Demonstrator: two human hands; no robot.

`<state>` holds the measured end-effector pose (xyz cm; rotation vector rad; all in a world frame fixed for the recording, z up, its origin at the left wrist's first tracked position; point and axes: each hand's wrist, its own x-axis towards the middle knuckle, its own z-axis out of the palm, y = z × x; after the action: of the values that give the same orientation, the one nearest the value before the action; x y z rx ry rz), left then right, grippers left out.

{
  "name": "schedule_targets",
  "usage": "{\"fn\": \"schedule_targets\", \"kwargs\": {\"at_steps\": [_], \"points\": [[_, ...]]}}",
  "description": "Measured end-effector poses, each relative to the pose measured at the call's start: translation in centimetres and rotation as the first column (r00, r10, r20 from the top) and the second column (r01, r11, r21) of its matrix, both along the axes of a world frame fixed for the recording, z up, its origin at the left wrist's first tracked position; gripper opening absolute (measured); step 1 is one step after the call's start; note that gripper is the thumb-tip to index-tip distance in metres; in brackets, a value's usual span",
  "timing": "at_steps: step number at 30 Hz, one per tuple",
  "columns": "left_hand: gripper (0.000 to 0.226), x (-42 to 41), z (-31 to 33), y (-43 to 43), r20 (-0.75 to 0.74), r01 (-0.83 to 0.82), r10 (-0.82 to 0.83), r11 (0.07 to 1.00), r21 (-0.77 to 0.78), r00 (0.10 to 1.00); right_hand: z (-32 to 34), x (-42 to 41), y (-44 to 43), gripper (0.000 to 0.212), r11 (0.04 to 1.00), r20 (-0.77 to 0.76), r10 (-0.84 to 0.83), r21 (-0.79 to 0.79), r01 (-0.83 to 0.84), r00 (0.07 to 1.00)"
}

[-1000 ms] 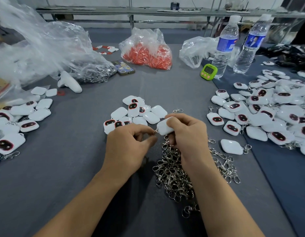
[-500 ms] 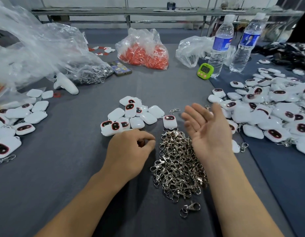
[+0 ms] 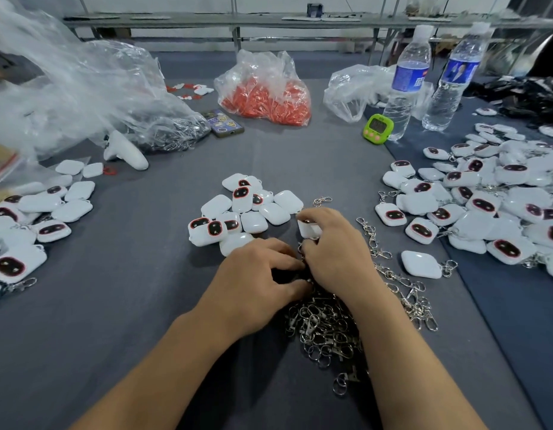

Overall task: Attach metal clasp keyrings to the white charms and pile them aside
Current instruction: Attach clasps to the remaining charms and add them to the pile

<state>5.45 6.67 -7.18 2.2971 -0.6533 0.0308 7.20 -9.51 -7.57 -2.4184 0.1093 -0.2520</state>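
Observation:
My right hand (image 3: pixel 337 252) curls over a white charm (image 3: pixel 309 230) on the grey table, fingertips round its top edge. My left hand (image 3: pixel 259 274) is beside it, thumb and fingers pinched on a metal clasp keyring at the top of the keyring pile (image 3: pixel 328 330), which both wrists partly hide. A small heap of bare white charms (image 3: pixel 244 209) lies just beyond my hands. Charms with keyrings attached form a big pile (image 3: pixel 486 200) on the right, with one lone charm (image 3: pixel 421 264) nearer me.
More charms (image 3: pixel 30 218) lie at the left, beside crumpled clear plastic bags (image 3: pixel 82 97). Further back are a bag of red parts (image 3: pixel 265 94), a phone (image 3: pixel 223 122), a green timer (image 3: pixel 378 128) and two water bottles (image 3: pixel 405 85).
My right hand let go of the finished charm, opened palm up towards the right pile, then came down onto another charm. My left hand moved forward onto the keyring pile.

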Motion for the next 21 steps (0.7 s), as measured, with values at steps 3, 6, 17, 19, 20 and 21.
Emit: {"fn": "schedule_targets", "kwargs": {"at_steps": [3, 6, 17, 19, 20, 21], "points": [[0.013, 0.1, -0.2, -0.1, 0.011, -0.008, 0.009, 0.999, -0.037, 1.0, 0.1, -0.1, -0.1, 0.042, 1.0, -0.016, 0.003, 0.017, -0.003, 1.0], [0.01, 0.1, -0.3, -0.1, 0.01, -0.011, 0.012, 0.998, -0.062, 1.0, 0.3, -0.4, 0.0, 0.038, 0.999, -0.022, 0.034, 0.022, -0.034, 0.999], [0.015, -0.7, 0.1, 0.1, -0.002, -0.126, 0.128, 0.972, -0.201, 0.992, 1.1, -1.2, 0.7, 0.029, 0.937, 0.231, -0.048, 0.347, -0.036, 0.972], [0.016, -0.6, 0.3, 0.1, 0.004, -0.18, 0.186, 0.958, -0.223, 0.983, 1.2, -1.2, 0.8, 0.03, 0.903, 0.247, -0.098, 0.429, -0.018, 0.964], [0.016, -0.5, 0.4, 0.1, -0.009, -0.203, 0.207, 0.951, -0.233, 0.978, 1.3, -1.1, 0.8, 0.029, 0.843, 0.21, -0.112, 0.538, -0.02, 0.971], [0.016, -0.4, 0.4, 0.0, -0.037, -0.22, 0.218, 0.942, -0.253, 0.975, 1.5, -1.0, 0.7, 0.027, 0.738, 0.157, -0.107, 0.674, -0.027, 0.982]]}}
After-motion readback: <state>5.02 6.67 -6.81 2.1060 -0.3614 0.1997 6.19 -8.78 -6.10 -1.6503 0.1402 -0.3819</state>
